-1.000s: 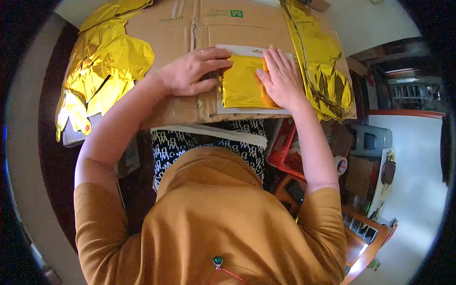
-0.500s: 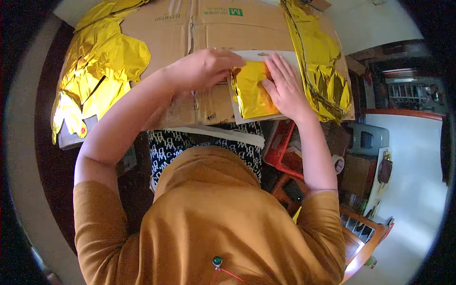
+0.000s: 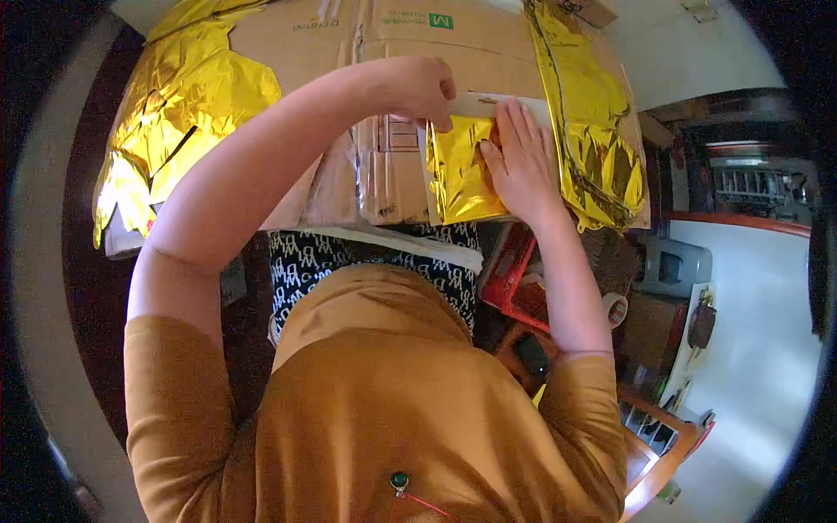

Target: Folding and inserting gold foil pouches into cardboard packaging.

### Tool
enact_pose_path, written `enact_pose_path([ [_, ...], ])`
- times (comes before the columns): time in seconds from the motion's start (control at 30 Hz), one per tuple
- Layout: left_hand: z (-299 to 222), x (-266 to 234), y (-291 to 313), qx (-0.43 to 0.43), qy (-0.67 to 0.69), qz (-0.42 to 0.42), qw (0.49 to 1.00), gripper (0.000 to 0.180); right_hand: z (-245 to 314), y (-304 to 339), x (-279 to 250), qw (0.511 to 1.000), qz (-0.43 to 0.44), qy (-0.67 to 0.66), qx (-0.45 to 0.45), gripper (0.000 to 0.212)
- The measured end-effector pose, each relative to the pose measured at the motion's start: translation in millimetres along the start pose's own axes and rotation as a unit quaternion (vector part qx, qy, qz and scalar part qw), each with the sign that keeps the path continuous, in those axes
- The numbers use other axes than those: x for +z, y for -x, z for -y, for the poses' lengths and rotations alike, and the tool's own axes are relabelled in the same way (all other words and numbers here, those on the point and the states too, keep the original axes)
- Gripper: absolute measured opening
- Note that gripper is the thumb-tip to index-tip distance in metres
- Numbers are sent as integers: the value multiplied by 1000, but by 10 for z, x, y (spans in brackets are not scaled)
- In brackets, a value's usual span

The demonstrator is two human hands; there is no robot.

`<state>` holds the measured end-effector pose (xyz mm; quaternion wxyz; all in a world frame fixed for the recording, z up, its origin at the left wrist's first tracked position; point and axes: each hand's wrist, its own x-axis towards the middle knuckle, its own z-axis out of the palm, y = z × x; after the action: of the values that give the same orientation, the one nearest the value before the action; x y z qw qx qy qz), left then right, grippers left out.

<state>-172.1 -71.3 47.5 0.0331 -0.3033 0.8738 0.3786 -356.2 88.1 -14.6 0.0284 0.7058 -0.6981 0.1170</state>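
A folded sheet of shiny gold foil point(image 3: 462, 192) lies over a white card point(image 3: 482, 105) on the cardboard. My right hand point(image 3: 526, 166) rests flat on the foil's right side, fingers stretched toward the card's upper edge and thumb out to the left. At the upper left corner of the foil is my left hand point(image 3: 420, 87), its fingers curled in. Whatever those fingers may pinch is hidden by the hand itself.
Flattened cardboard point(image 3: 462, 52) covers the work surface. Crumpled gold foil point(image 3: 218, 96) spreads over its left side, and more gold foil point(image 3: 597, 131) over its right. Below to the right are a red crate point(image 3: 506, 275), a tape roll point(image 3: 615, 309) and a grey plastic stool point(image 3: 677, 267).
My left hand has moved slightly up and right, its fingers curling more over the card's upper left. My right hand stays flat on the foil.
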Motion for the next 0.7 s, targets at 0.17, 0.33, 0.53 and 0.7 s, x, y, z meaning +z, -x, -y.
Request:
enact_pose_path([
  [0.17, 58, 90, -18, -43, 174, -13, 984, 47, -14, 9, 24, 1000, -20, -23, 6, 59],
  [0.33, 285, 280, -59, 10, 248, -68, 966, 47, -290, -176, -195, 966, 13, -256, 42, 47],
  [0.53, 243, 270, 42, 68, 234, -109, 964, 46, -699, -727, -457, 877, 274, -392, 54, 35],
  [0.7, 324, 361, 12, 82, 266, -129, 952, 44, -859, -892, -563, 824, 424, -372, 52, 25],
])
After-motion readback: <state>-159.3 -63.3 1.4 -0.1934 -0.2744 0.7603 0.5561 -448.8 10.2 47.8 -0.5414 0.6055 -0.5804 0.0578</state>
